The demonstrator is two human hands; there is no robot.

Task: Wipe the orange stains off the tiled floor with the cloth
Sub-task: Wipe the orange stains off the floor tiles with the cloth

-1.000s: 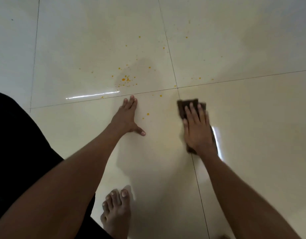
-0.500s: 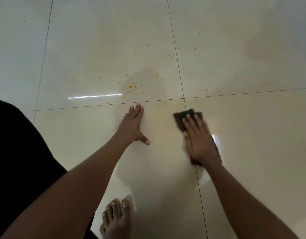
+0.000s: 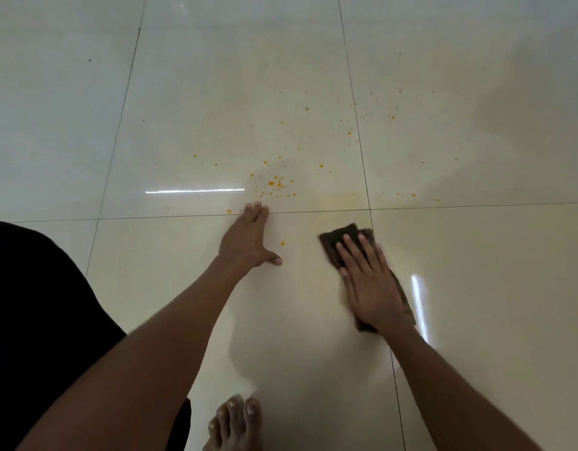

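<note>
— On the floor (image 3: pixel 476 288), right hand (image 3: pixel 369 284)?
— Flat, fingers straight, pressing the dark cloth (image 3: pixel 338 237) down beside the tile seam, near side of the cross seam.
— Left hand (image 3: pixel 248 237)?
— Flat on the tile, fingers together, thumb out, holding nothing.
— Stains (image 3: pixel 276 183)?
— Orange specks mostly past the cross seam, ahead of the left fingertips; one spot between hands. Bare foot (image 3: pixel 235 421) at the near edge.

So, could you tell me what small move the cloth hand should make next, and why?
Probably slide the right hand and cloth left to the lone orange spot beside the left hand; it is the nearest stain, with the main splatter beyond.
</note>
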